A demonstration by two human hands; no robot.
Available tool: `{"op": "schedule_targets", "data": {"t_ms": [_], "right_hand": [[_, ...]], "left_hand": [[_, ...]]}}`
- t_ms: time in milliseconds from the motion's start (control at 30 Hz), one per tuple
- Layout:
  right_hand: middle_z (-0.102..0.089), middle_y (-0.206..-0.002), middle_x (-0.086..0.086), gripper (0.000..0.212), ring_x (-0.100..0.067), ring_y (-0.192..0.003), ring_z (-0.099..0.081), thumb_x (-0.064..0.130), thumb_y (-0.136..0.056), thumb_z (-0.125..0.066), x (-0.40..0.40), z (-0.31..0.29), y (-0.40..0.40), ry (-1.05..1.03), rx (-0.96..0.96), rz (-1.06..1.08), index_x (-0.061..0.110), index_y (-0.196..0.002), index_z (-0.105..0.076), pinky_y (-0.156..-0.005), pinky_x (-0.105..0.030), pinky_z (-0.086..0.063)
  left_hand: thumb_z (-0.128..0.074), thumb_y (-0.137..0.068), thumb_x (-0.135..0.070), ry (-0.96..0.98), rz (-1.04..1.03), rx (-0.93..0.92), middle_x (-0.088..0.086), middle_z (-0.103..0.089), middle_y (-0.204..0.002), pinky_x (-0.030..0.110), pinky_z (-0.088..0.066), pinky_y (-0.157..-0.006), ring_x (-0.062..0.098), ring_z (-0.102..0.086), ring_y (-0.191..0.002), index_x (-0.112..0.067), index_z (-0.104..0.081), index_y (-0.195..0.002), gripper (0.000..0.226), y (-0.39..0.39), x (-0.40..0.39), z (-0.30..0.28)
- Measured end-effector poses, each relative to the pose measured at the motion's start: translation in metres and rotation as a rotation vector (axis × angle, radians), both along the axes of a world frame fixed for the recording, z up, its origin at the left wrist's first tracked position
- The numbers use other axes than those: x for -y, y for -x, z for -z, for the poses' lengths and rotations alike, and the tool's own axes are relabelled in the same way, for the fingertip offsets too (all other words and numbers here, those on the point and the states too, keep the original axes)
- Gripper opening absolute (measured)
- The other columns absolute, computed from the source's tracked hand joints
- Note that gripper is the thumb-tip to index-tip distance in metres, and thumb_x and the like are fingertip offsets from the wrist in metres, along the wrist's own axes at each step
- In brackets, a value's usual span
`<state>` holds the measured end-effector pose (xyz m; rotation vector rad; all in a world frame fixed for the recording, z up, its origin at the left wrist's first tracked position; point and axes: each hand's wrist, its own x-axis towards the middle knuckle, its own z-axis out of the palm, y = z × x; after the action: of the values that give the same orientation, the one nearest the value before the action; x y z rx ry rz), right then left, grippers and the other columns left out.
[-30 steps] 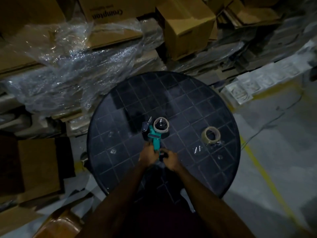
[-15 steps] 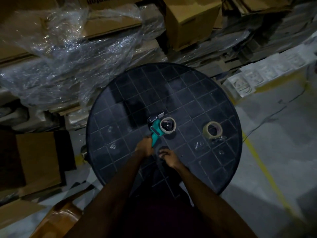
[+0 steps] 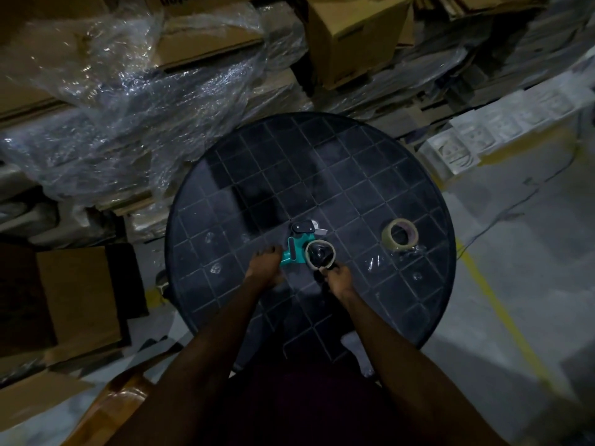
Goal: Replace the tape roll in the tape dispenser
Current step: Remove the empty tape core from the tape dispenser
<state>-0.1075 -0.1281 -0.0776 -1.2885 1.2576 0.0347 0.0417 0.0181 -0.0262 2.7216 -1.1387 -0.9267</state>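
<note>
On the round black grid-patterned table (image 3: 354, 162), the teal plastic tape dispenser (image 3: 297, 249) lies flat, its nearly spent tape roll (image 3: 320, 255) on the hub. The left hand (image 3: 264, 268) wraps the handle; the right hand (image 3: 338, 279) pinches at the roll's near edge. A sideways tug could skid the dispenser, and the serrated blade sits near the far end. Well apart to the right waits the fresh tan tape roll (image 3: 400, 235). Dim light hides fingertips and the hub's catch.
</note>
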Motion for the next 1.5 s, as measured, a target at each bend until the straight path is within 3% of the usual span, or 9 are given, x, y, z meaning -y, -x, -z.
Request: {"op": "schedule_targets", "data": {"t_ms": [233,333,467,700,800,1000,1200,1333,1500], "right_hand": [[-0.067,-0.098,-0.012,0.024,-0.022,-0.090,-0.062,0.007,-0.090,-0.063,0.009,-0.007,-0.008,0.056,0.012,0.022,-0.004,-0.111,-0.066,-0.078,-0.029,-0.046],[-0.069,-0.103,-0.018,0.025,-0.022,-0.089,-0.062,0.008,-0.090,-0.062,0.017,-0.006,-0.013,0.086,-0.012,0.008,-0.005,-0.111,-0.065,-0.072,-0.026,-0.047],[-0.064,-0.093,-0.013,0.019,-0.022,-0.085,-0.059,0.001,-0.091,-0.059,0.024,-0.010,-0.017,0.118,0.007,-0.026,-0.008,-0.107,-0.063,-0.053,-0.006,-0.046],[-0.073,-0.097,-0.017,0.011,-0.035,-0.091,-0.069,0.015,-0.089,-0.065,0.034,0.008,-0.025,0.093,0.003,-0.081,0.008,-0.097,-0.067,-0.083,-0.046,-0.058],[-0.073,-0.094,-0.013,0.015,-0.030,-0.087,-0.070,0.016,-0.086,-0.069,0.037,0.016,-0.028,0.128,-0.034,-0.123,0.006,-0.097,-0.068,-0.083,-0.043,-0.059],[-0.076,-0.093,-0.006,0.025,-0.024,-0.087,-0.072,0.022,-0.077,-0.072,0.046,0.063,-0.024,0.159,-0.056,-0.209,0.013,-0.100,-0.072,-0.084,-0.048,-0.059],[-0.075,-0.087,-0.008,0.021,-0.024,-0.081,-0.071,0.028,-0.079,-0.070,0.046,0.037,-0.028,0.188,-0.087,-0.209,0.012,-0.092,-0.070,-0.079,-0.045,-0.060],[-0.073,-0.088,-0.009,0.023,-0.018,-0.078,-0.066,0.019,-0.082,-0.075,0.047,0.009,-0.035,0.181,-0.135,-0.167,0.002,-0.096,-0.071,-0.073,-0.032,-0.056],[-0.075,-0.092,-0.012,0.026,-0.019,-0.079,-0.068,0.020,-0.080,-0.077,0.046,0.009,-0.035,0.154,-0.155,-0.111,0.002,-0.098,-0.073,-0.073,-0.029,-0.055]], "left_hand": [[-0.057,-0.083,-0.016,0.227,-0.124,-0.125,0.016,-0.060,-0.117,0.043,-0.054,-0.086,0.032,-0.062,-0.101,-0.008,-0.056,-0.121,0.039,0.008,0.037,-0.021],[-0.057,-0.082,-0.021,0.265,-0.052,-0.092,0.015,-0.066,-0.106,0.040,-0.051,-0.086,0.033,-0.062,-0.101,-0.008,-0.064,-0.103,0.025,0.008,0.056,-0.023],[-0.054,-0.084,-0.034,0.091,0.039,-0.001,0.013,-0.062,-0.123,0.049,-0.036,-0.101,0.035,-0.047,-0.122,-0.014,-0.059,-0.115,0.037,0.005,0.072,-0.016],[-0.042,-0.094,-0.048,-0.156,0.174,0.011,0.009,-0.054,-0.136,0.054,-0.031,-0.107,0.032,-0.035,-0.133,-0.018,-0.054,-0.125,0.045,0.008,0.081,-0.004],[-0.047,-0.092,-0.040,-0.195,0.050,-0.053,0.010,-0.065,-0.121,0.044,-0.045,-0.094,0.030,-0.058,-0.115,-0.016,-0.062,-0.114,0.036,0.011,0.093,-0.011],[-0.050,-0.090,-0.019,-0.022,-0.480,-0.536,0.015,-0.073,-0.078,0.034,-0.061,-0.059,0.028,-0.074,-0.071,0.000,-0.064,-0.092,0.024,0.021,0.108,-0.008],[-0.048,-0.096,-0.022,0.028,-0.530,-0.435,0.027,-0.065,-0.118,0.041,-0.050,-0.095,0.041,-0.060,-0.113,0.007,-0.063,-0.113,0.037,0.027,0.112,-0.001],[-0.055,-0.090,-0.022,0.065,-0.600,-0.376,0.028,-0.068,-0.109,0.039,-0.051,-0.087,0.040,-0.063,-0.106,0.006,-0.065,-0.103,0.032,0.027,0.110,0.007],[-0.065,-0.081,-0.021,0.092,-0.692,-0.338,0.024,-0.070,-0.106,0.038,-0.057,-0.084,0.036,-0.066,-0.101,0.004,-0.066,-0.103,0.034,0.025,0.112,0.010]]}}
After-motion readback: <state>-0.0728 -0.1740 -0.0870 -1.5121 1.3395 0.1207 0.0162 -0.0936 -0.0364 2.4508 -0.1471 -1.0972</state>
